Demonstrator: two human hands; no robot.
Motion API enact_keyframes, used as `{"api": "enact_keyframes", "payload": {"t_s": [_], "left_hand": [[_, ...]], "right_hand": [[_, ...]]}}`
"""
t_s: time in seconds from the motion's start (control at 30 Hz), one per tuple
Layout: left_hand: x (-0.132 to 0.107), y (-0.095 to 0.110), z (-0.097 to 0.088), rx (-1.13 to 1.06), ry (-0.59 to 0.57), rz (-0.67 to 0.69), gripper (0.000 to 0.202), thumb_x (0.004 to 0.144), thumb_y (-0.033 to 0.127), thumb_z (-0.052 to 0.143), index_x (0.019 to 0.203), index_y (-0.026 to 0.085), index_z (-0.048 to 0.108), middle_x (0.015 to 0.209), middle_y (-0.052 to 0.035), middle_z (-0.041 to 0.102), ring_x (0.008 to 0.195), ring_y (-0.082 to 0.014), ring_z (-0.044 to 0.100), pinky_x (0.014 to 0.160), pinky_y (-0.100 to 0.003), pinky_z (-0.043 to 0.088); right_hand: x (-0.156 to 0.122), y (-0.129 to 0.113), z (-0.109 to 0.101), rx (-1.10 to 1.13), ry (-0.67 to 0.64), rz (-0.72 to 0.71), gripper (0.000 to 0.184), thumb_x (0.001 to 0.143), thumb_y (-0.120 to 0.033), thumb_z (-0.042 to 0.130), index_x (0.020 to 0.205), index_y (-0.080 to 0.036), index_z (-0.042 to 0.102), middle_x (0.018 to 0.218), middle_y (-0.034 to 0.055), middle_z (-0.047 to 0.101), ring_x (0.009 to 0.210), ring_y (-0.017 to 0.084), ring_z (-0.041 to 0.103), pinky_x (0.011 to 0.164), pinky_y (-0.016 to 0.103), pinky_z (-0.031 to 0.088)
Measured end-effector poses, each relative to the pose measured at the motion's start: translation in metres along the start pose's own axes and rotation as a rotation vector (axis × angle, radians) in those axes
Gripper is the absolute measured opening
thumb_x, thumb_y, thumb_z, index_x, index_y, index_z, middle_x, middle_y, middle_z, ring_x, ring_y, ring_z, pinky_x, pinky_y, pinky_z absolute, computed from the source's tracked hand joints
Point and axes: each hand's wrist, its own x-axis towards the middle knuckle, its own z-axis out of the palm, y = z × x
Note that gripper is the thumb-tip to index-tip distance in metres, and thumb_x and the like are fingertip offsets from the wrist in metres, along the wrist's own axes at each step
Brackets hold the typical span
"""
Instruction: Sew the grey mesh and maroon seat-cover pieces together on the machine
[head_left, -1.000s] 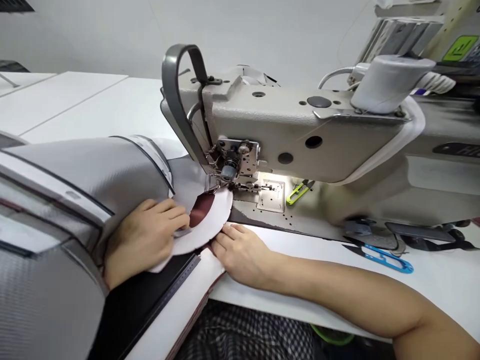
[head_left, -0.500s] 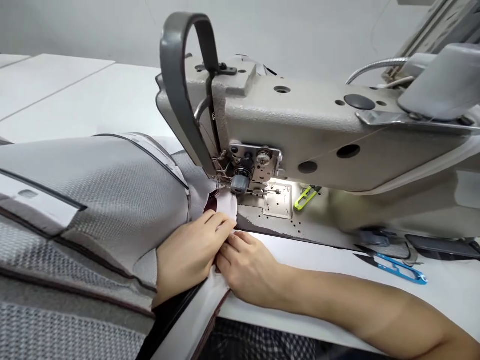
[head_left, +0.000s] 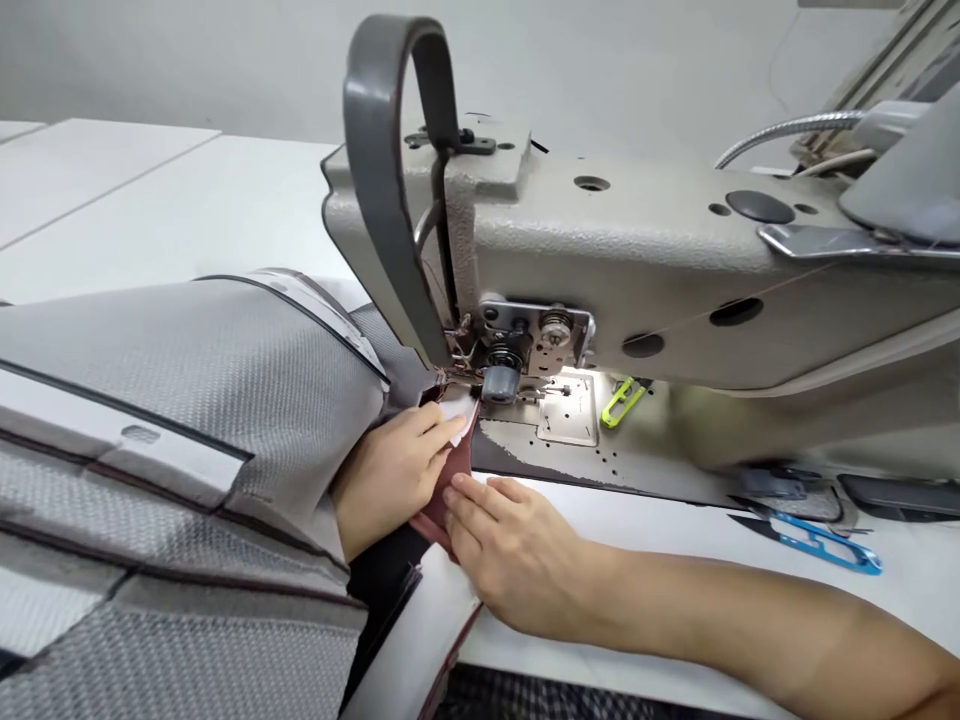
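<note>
In the head view my left hand (head_left: 391,472) pinches the white edge of the fabric (head_left: 459,412) close to the needle area. A reddish-brown layer (head_left: 454,478) shows between my hands. My right hand (head_left: 514,555) is on the near right edge of that layer, fingers bent together over it; the thumb is mostly hidden. Just beyond the hands stands the sewing machine (head_left: 555,235), with the fabric running under its presser foot area. The large grey mesh cover (head_left: 292,350) lies bunched to the left, partly around my left wrist.
Yellow-green thread snips (head_left: 624,402) lie on the machine bed beside the metal plate (head_left: 568,410). Blue-handled snips (head_left: 829,545) are on the white table (head_left: 660,525) at right, near a dark flat object (head_left: 900,495). More white tabletop (head_left: 165,200) extends behind the machine.
My hands have moved apart. The white layer is now lifted toward the left, and the reddish-brown layer shows more. The machine appears shifted slightly right in the view.
</note>
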Motion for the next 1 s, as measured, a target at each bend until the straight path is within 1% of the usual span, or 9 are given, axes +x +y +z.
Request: {"api": "enact_keyframes", "payload": {"t_s": [0.13,0.27,0.37,0.47,0.6,0.67,0.83,0.93,1.0], "left_hand": [[0.0,-0.001,-0.001,0.083,-0.06,0.118,0.031,0.093,0.005,0.043,0.111,0.013,0.067,0.101,-0.0054,0.068,0.091,-0.0177,0.06,0.086,-0.03,0.049],[0.006,-0.003,-0.004,0.101,-0.112,0.111,0.03,0.089,0.003,0.045,0.104,0.015,0.068,0.102,-0.0052,0.069,0.091,-0.0185,0.06,0.083,-0.031,0.048],[0.014,-0.005,-0.004,0.113,-0.138,0.121,0.029,0.087,0.002,0.047,0.098,0.015,0.069,0.099,-0.005,0.07,0.089,-0.0198,0.059,0.082,-0.032,0.047],[0.022,-0.008,-0.004,0.147,-0.159,0.153,0.027,0.086,0.003,0.048,0.1,0.014,0.069,0.099,-0.0059,0.07,0.093,-0.0219,0.059,0.083,-0.034,0.046],[0.03,-0.011,-0.007,0.155,-0.251,0.157,0.021,0.084,0.006,0.053,0.095,0.014,0.068,0.098,-0.0068,0.068,0.094,-0.0241,0.06,0.082,-0.037,0.046],[0.032,-0.012,-0.01,0.135,-0.284,0.156,0.018,0.084,0.007,0.053,0.09,0.016,0.068,0.096,-0.0064,0.068,0.093,-0.0241,0.06,0.081,-0.037,0.047],[0.035,-0.011,-0.015,0.114,-0.238,0.143,0.023,0.082,0.004,0.047,0.081,0.018,0.064,0.085,-0.0052,0.065,0.085,-0.0223,0.06,0.068,-0.034,0.046],[0.037,-0.01,-0.018,0.122,-0.244,0.143,0.023,0.08,0.002,0.046,0.083,0.018,0.063,0.089,-0.0059,0.066,0.087,-0.0229,0.061,0.067,-0.033,0.047],[0.038,-0.011,-0.018,0.129,-0.269,0.13,0.024,0.079,0.002,0.045,0.084,0.018,0.063,0.09,-0.0064,0.066,0.086,-0.0233,0.061,0.066,-0.033,0.047]], "right_hand": [[-0.002,0.0,0.0,0.006,-0.006,-0.005,0.039,0.097,-0.018,0.04,0.124,-0.003,0.063,0.129,0.0171,0.064,0.124,0.029,0.056,0.094,0.042,0.05],[-0.001,0.005,0.0,-0.016,-0.019,0.02,0.04,0.097,-0.019,0.038,0.126,-0.006,0.063,0.131,0.0129,0.065,0.122,0.027,0.058,0.096,0.044,0.051],[0.001,0.009,0.002,-0.031,-0.009,0.042,0.04,0.096,-0.017,0.038,0.125,-0.006,0.063,0.131,0.0131,0.064,0.123,0.027,0.058,0.097,0.044,0.051],[0.003,0.012,0.004,-0.046,0.019,0.064,0.039,0.096,-0.016,0.037,0.124,-0.006,0.064,0.131,0.0134,0.065,0.123,0.026,0.058,0.096,0.043,0.052],[0.005,0.015,0.006,-0.06,0.045,0.097,0.038,0.099,-0.016,0.037,0.125,-0.008,0.063,0.131,0.0112,0.065,0.126,0.026,0.056,0.095,0.041,0.052],[0.007,0.017,0.007,-0.051,0.054,0.11,0.035,0.099,-0.015,0.039,0.124,-0.008,0.063,0.132,0.0114,0.064,0.129,0.027,0.054,0.097,0.042,0.051],[0.01,0.022,0.009,-0.059,0.098,0.119,0.033,0.099,-0.014,0.04,0.12,-0.007,0.064,0.131,0.0136,0.064,0.126,0.028,0.055,0.099,0.047,0.05],[0.01,0.027,0.011,-0.057,0.079,0.134,0.032,0.099,-0.014,0.042,0.123,-0.008,0.062,0.133,0.014,0.062,0.128,0.028,0.054,0.099,0.047,0.049],[0.009,0.031,0.013,-0.046,0.1,0.147,0.03,0.098,-0.014,0.044,0.12,-0.009,0.063,0.13,0.0131,0.065,0.126,0.026,0.056,0.097,0.044,0.051]]}}
